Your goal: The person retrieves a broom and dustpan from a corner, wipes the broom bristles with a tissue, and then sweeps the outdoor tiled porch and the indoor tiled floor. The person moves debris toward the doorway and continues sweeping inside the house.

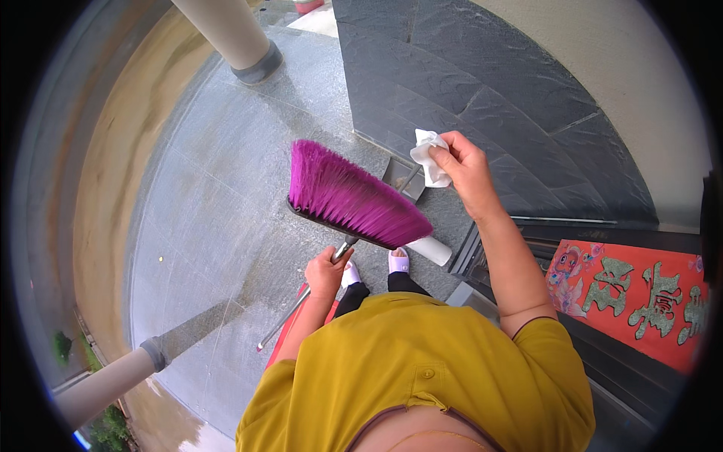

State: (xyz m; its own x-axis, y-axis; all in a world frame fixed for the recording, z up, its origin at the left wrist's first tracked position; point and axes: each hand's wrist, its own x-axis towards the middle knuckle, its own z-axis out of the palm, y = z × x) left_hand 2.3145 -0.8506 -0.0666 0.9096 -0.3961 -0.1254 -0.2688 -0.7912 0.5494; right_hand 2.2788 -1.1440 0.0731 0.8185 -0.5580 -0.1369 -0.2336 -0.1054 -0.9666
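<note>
My left hand (325, 273) is closed around the metal handle of a broom (354, 197), just below its black head. The broom is held upside down, with its purple bristles fanned out upward and its handle slanting down to the lower left. Out to the right, my right hand (463, 167) pinches a crumpled white tissue (430, 157) between thumb and fingers. The tissue is apart from the bristles. Below and behind it, a grey dustpan (407, 181) with a thin handle is partly covered by the bristles and the tissue.
Grey stone tiles (226, 181) cover the floor. A dark tiled wall (482, 98) rises at the right, beside a red banner (621, 297). Two round pillars stand at the left, one far (233, 34) and one near (105, 384). A white cylinder (431, 251) lies near my feet.
</note>
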